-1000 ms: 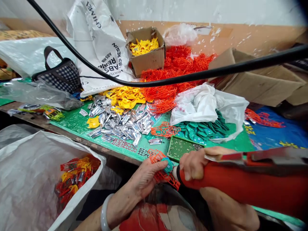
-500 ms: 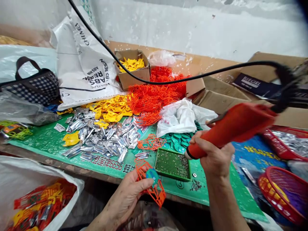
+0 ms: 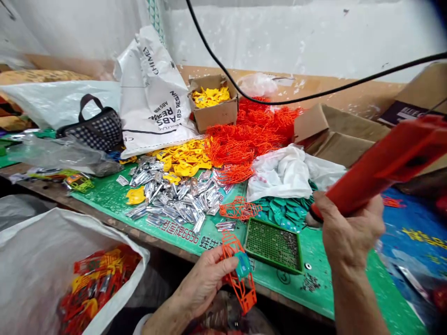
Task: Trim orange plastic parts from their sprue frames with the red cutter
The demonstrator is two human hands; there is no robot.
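My left hand (image 3: 206, 279) pinches an orange plastic frame (image 3: 247, 298) between thumb and fingers, just off the table's front edge. On the middle of that frame lies a teal plastic piece (image 3: 243, 264), with my thumb at its side. My right hand (image 3: 352, 232) is wrapped around a red-orange electric screwdriver (image 3: 370, 172). The tool is tilted, its tip pointing down and left, beside the right end of a green perforated tray (image 3: 248, 249). Small dark screws (image 3: 291, 244) gather toward the tray's right side. Behind the tray lie another orange frame (image 3: 239, 208) and teal pieces (image 3: 279, 210).
Silvery metal-like parts (image 3: 181, 202), yellow parts (image 3: 188, 156) and orange frames (image 3: 240, 144) are heaped across the table. A white bag (image 3: 279, 170) and an open carton (image 3: 342, 125) stand behind. A black cable (image 3: 223, 70) arcs overhead. An open sack (image 3: 31, 260) of coloured parts sits lower left.
The view has swung left, so the table's contents appear farther right. My right hand has moved the screwdriver a little rightward from the tray. My left hand keeps its grip on the frame.
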